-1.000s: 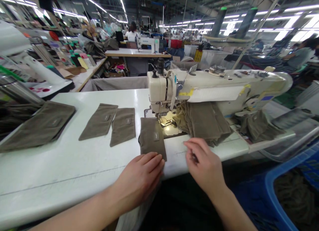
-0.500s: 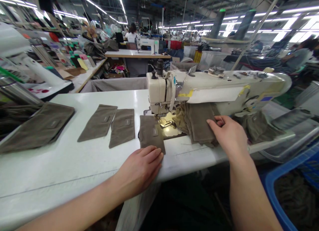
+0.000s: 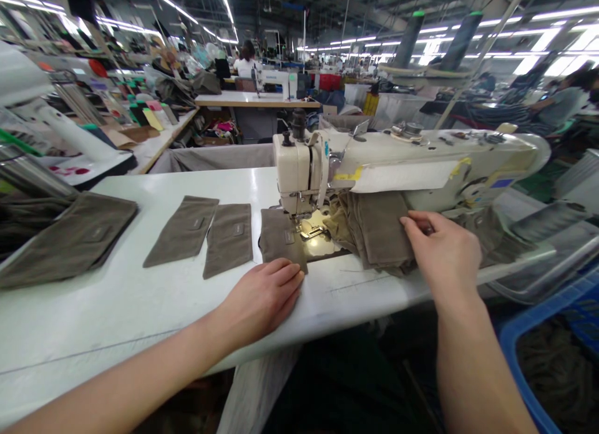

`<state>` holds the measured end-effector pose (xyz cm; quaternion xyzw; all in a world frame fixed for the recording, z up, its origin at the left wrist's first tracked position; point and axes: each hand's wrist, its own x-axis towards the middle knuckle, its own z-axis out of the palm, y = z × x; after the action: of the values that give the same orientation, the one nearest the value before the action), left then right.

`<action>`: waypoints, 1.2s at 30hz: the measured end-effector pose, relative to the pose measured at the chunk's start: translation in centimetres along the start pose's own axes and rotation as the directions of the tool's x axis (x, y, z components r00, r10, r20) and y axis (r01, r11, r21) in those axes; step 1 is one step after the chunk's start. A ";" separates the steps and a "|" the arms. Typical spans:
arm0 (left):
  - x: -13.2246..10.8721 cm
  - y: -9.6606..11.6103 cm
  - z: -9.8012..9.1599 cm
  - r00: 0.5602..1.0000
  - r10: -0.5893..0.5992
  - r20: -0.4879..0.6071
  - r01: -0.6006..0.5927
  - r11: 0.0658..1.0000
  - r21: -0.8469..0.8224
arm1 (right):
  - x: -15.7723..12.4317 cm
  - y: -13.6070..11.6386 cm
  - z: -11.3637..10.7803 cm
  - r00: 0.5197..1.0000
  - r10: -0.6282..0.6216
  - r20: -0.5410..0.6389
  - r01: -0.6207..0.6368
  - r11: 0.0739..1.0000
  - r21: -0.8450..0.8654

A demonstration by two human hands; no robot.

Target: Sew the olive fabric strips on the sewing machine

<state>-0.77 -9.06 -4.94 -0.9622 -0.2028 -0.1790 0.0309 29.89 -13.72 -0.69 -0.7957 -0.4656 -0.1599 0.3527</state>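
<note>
Two hands in head view: my left hand (image 3: 259,300) lies flat, fingers released, on the olive fabric panel (image 3: 279,237) at the sewing machine's presser foot (image 3: 309,231). My right hand (image 3: 442,253) rests on the folded fabric stack (image 3: 381,228) right of that foot; can't tell if those fingers grip.

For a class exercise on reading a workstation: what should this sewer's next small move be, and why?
Probably slide the fabric panel a little further under the presser foot with the left hand, since the panel's edge sits right beside the foot and that hand lies flat on it, while the right hand rests on the folded stack.
</note>
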 end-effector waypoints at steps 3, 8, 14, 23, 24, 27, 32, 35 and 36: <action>0.3 -0.5 0.1 1.000 -0.003 -0.005 0.003 1.000 0.006 | 0.0 0.0 0.1 0.999 0.036 0.021 -0.035 0.997 -0.070; 0.6 -1.2 0.2 1.000 -0.017 0.020 0.017 1.000 0.011 | 0.3 -0.2 0.0 0.988 0.103 0.115 -0.090 0.990 -0.110; 1.1 -2.2 0.2 0.999 -0.021 0.029 0.021 1.000 0.005 | 0.6 -0.2 0.2 0.974 0.133 0.182 -0.112 0.986 -0.121; 1.9 -3.7 0.3 0.999 -0.029 0.046 0.029 1.000 -0.005 | 0.7 -0.9 -0.1 0.997 0.066 0.025 -0.070 0.981 0.183; 2.0 -3.8 0.3 0.999 -0.032 0.043 0.033 0.999 -0.008 | 0.7 -1.1 -0.4 0.994 0.110 0.026 -0.113 0.963 0.243; 2.3 -4.2 0.2 0.999 -0.040 0.031 0.040 0.999 -0.016 | 0.5 -1.6 -1.2 0.990 0.134 -0.041 -0.114 0.942 0.314; 2.7 -4.9 0.4 0.999 -0.041 0.008 0.041 0.999 -0.027 | 0.3 -1.8 -1.9 0.996 0.051 -0.073 -0.030 0.964 0.266; 3.0 -5.4 0.5 0.998 -0.058 0.036 0.058 0.998 -0.012 | 0.2 -1.8 -1.9 0.996 0.078 -0.035 -0.066 0.961 0.269; 3.0 -5.5 0.5 0.997 -0.062 0.042 0.062 0.998 -0.009 | 0.2 -1.7 -1.9 0.996 0.085 -0.029 -0.075 0.962 0.264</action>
<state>-0.22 -2.76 -4.40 -0.9592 -0.2321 -0.1609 0.0161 28.63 -14.39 1.44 -0.7567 -0.4431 -0.0984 0.4706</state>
